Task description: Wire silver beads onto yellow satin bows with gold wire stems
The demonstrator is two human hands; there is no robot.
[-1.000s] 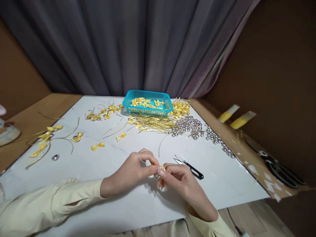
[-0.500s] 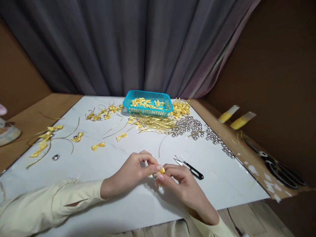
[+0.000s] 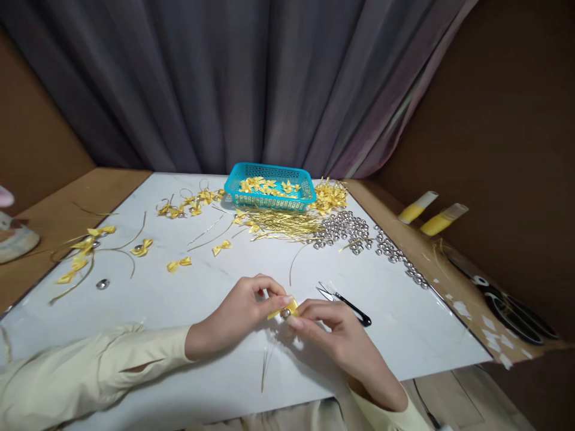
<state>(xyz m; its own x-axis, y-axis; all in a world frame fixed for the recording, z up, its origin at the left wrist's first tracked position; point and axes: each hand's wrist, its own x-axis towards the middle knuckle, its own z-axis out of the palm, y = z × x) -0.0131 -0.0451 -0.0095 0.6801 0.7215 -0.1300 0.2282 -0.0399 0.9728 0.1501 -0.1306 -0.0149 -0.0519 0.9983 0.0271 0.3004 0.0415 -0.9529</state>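
Note:
Between my two hands, near the front middle of the white board, is a yellow ribbon bow (image 3: 291, 306) with a round silver piece (image 3: 285, 313) at its centre. My left hand (image 3: 245, 308) pinches the bow's left side between thumb and forefinger. From the right, my right hand (image 3: 332, 332) grips its other side with thumb and fingers closed. Thin golden strands (image 3: 264, 370) show below the bow, over the board. Just beyond my right hand lie small black-handled snips (image 3: 354, 309), blades apart.
A blue basket (image 3: 274, 202) of yellow bows stands at the back. Before it lie golden cords (image 3: 283, 224) and silver pieces (image 3: 344, 228). Loose bows (image 3: 178, 264) are scattered left. At right are large scissors (image 3: 512, 311) and two yellow tubes (image 3: 442, 219).
The bow has turned, so its silver centre and more yellow ribbon now show between my fingers. Golden strands have come into view below it. Both hands have barely moved.

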